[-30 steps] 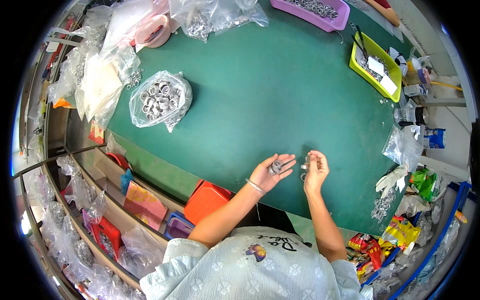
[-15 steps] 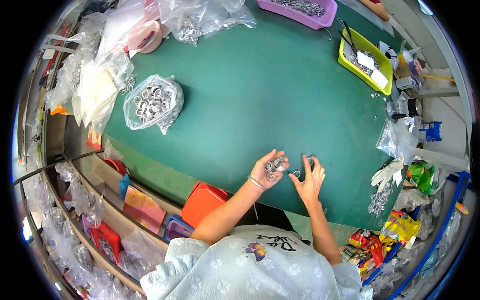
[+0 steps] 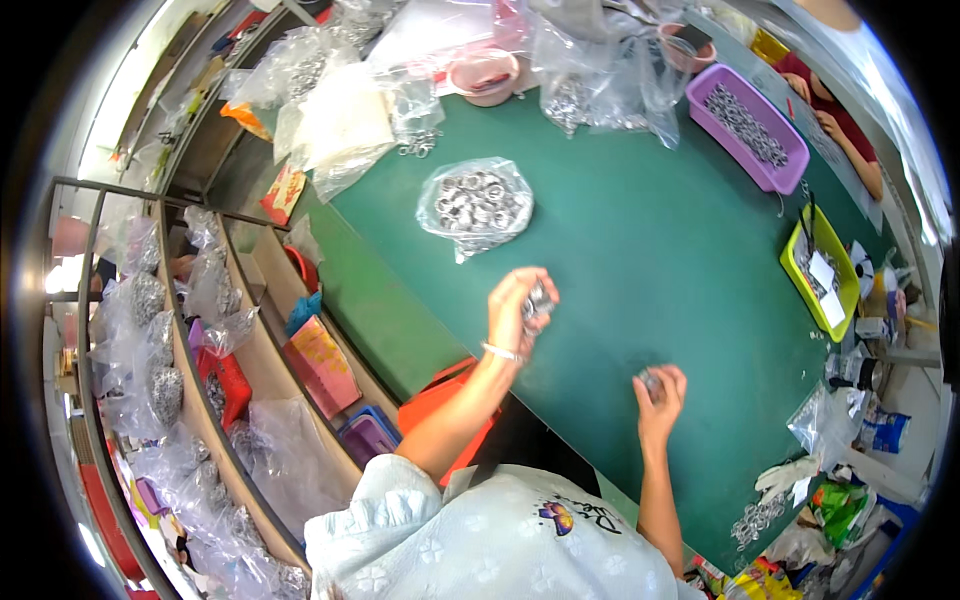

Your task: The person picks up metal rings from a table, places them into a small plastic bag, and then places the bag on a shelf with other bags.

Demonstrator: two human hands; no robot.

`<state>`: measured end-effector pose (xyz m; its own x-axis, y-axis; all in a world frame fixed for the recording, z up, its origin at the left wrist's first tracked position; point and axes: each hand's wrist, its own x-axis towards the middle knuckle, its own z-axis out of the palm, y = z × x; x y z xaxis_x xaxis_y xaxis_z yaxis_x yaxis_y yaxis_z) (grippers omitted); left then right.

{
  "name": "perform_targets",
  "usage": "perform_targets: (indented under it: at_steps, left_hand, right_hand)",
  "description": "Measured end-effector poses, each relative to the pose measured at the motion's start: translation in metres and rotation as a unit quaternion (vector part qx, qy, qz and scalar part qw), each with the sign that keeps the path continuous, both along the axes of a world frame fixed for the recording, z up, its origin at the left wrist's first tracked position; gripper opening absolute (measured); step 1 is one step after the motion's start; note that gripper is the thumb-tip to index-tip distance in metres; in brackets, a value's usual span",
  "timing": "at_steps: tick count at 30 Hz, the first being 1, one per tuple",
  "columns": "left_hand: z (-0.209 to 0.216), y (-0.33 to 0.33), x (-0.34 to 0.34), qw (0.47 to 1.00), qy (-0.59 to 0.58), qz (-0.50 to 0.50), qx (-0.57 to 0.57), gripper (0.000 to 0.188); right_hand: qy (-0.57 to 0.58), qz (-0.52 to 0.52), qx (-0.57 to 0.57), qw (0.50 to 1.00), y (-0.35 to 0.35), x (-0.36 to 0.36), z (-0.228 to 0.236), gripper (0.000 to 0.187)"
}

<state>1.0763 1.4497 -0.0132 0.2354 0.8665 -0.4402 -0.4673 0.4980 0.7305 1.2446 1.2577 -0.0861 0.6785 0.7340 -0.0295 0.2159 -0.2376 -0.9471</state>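
My left hand (image 3: 512, 308) is closed around several silver metal rings (image 3: 538, 301), which show between its curled fingers above the table's near edge. To its right, my right hand (image 3: 661, 402) is closed too, with the fingertips and thumb pinching silver rings (image 3: 650, 380); how many is hard to make out. Beyond my left hand, an open clear plastic bag (image 3: 474, 246) full of similar rings (image 3: 484, 199) rests on the green table (image 3: 610, 220). Neither hand touches the bag.
A purple basket (image 3: 777, 180) of rings and a yellow-green basket (image 3: 836, 322) stand at the right. Plastic bags (image 3: 340, 125) and a pink tub (image 3: 487, 92) line the far side. Loose rings (image 3: 757, 518) lie at the near right corner. Another person's arm (image 3: 850, 150) is at far right.
The view has swung leftward. My left fingers have curled more tightly over the rings. My right hand has moved away from the left, its spread fingers now pinched together on rings.
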Motion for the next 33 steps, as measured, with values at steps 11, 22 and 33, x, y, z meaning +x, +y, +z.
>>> perform_targets:
  at_steps: [11, 22, 33]
  left_hand:
    - [0.0, 0.13, -0.054, 0.705, 0.521, 0.06, 0.478, 0.02]
    - [0.021, 0.113, -0.09, 0.693, 0.6, 0.081, 0.392, 0.032]
    - [0.005, 0.127, -0.095, 0.777, 0.527, 0.087, 0.334, 0.038]
  right_hand:
    - [-0.102, 0.246, 0.143, 0.953, 0.269, -0.1, 0.071, 0.026]
    - [-0.273, 0.252, 0.091, 0.924, 0.297, -0.114, 0.083, 0.017]
    - [-0.297, 0.259, 0.038, 0.918, 0.329, -0.126, 0.076, 0.018]
